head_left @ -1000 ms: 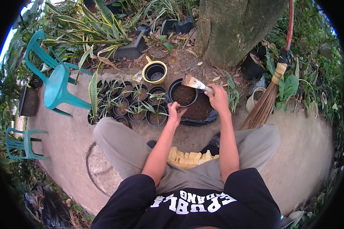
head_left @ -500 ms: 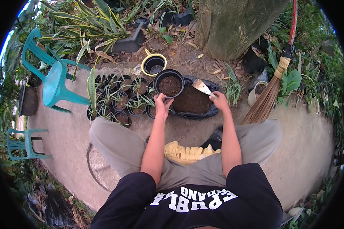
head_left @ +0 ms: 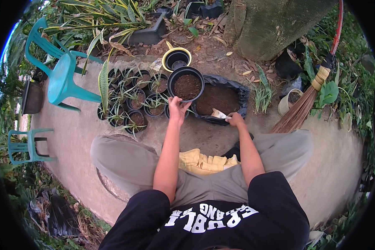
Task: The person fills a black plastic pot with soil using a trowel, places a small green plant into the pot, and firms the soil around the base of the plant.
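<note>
Black round pot, pretty plain looking, wide rim, with crumbly brown soil sitting below the lip. It's at the left edge of an open black bag that's got more dark soil inside. Left hand has it gripped by the near side, and the right hand is closed around a scraper, blade all smudged, at the bag's near edge. Just beyond the pot there's a yellow dipper, with small potted plants bunched to the left and a broom off right.
</note>
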